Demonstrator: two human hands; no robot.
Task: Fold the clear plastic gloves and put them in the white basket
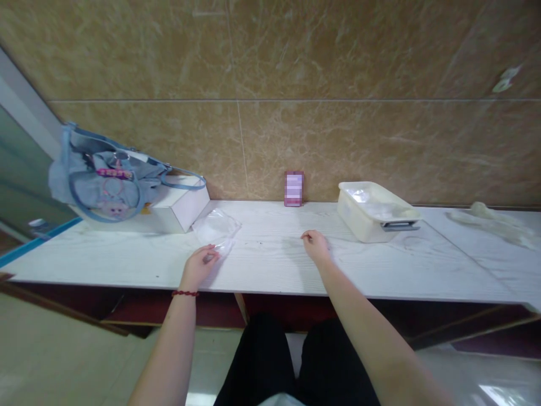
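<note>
My left hand (pixel 199 266) rests on the white table (pixel 270 265) with its fingers pinched on the near edge of a clear plastic bag (pixel 216 228), which lies flat beside a white box. A red bead bracelet circles that wrist. My right hand (pixel 315 245) lies on the table's middle with its fingers curled in; nothing shows in it. It is a short way left of a white plastic tub (pixel 376 211).
A blue denim bag (pixel 103 177) sits on a white box (pixel 180 208) at the left. A small purple card (pixel 293 188) leans against the tan stone wall. The tub holds clear wrapping and a dark-edged item. Crumpled pale plastic (pixel 494 221) lies at far right.
</note>
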